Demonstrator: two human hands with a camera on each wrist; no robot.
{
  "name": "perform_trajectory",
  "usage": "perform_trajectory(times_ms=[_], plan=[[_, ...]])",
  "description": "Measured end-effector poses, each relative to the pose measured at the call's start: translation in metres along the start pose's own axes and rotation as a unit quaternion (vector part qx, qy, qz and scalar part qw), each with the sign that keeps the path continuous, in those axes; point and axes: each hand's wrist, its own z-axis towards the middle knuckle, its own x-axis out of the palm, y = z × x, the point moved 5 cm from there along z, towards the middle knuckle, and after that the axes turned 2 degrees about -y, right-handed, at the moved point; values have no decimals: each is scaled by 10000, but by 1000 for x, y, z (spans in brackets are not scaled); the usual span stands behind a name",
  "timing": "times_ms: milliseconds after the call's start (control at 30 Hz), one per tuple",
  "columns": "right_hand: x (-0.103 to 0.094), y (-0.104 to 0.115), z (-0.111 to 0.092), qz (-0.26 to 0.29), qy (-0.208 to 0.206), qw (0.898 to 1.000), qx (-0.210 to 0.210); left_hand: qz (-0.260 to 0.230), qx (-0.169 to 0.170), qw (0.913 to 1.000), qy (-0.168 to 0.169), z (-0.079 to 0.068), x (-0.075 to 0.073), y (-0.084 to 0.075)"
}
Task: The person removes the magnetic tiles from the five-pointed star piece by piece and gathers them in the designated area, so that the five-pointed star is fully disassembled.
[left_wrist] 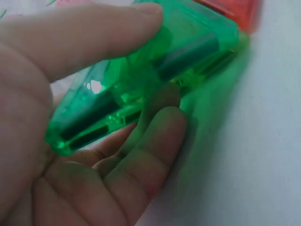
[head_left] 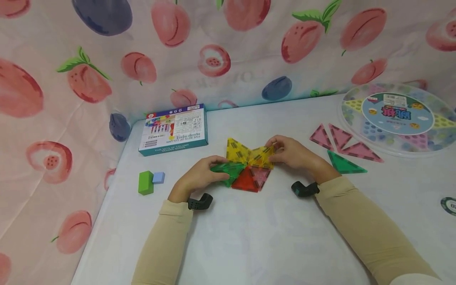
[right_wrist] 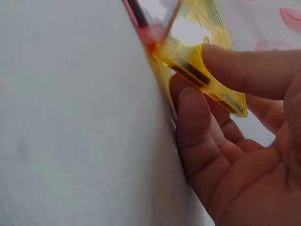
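Note:
A fan of translucent triangular magnetic tiles lies mid-table in the head view. My left hand pinches a green magnetic tile at the fan's left side, thumb on top and fingers underneath. Seen from the left wrist, that green tile tilts over a second layer with dark bars along its edge. On the opposite side, my right hand grips a yellow magnetic tile between thumb and fingers. Another yellow tile sits at the upper left of the fan. Red tile and pink tile form its near edge.
Loose pink triangles and a green triangle lie to the right, beside a round clear game case. A box stands at back left, with a green block and a blue block nearer. A round chip is far right.

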Motion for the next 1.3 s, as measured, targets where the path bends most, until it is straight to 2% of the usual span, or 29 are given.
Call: perform_trajectory(times_ms=[167,467,733,833,1067,1300], plan=[[0,-1,0,-46,205,9997,-99,-125,-30,9999,-10,1,-1,2],[-2,-1,0,239,154,9996,-63,-314,-248,9990,180,1,-1,5],[0,-3,1,20,324,9991,-274,-362,-228,9988,223,-15,-3,-19],[-1,-4,1,42,395,9989,-261,-376,-177,9989,219,-15,-3,-19],[-4,-2,-2,789,542,9954,95,-403,-218,9986,280,-15,-3,-19],[-10,-14,1,421,197,9983,344,-375,-236,9986,292,-15,-2,-21]])
